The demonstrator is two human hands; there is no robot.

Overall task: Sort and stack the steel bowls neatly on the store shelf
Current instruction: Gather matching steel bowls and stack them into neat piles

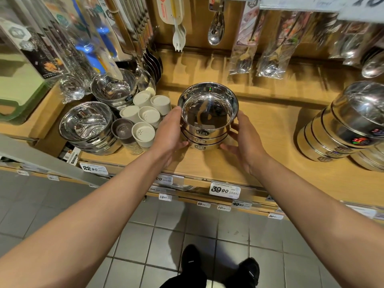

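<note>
A stack of three nested steel bowls (207, 113), each with a "316L" sticker, stands on the wooden shelf (270, 129) in the middle. My left hand (169, 135) cups the stack's left side, its fingers curled around the lower bowls. My right hand (243, 142) cups the right side the same way. A second stack of steel bowls (89, 125) sits at the left, a third stack (113, 88) behind it. At the far right a tilted stack of larger bowls (340, 129) leans on its side.
Grey and white shaker jars (143, 115) crowd between the left bowl stacks and my left hand. Packaged cutlery and spoons (216, 28) hang above the shelf's back. Price tags (224, 190) line the front edge. Bare wood lies between the held stack and the right stack.
</note>
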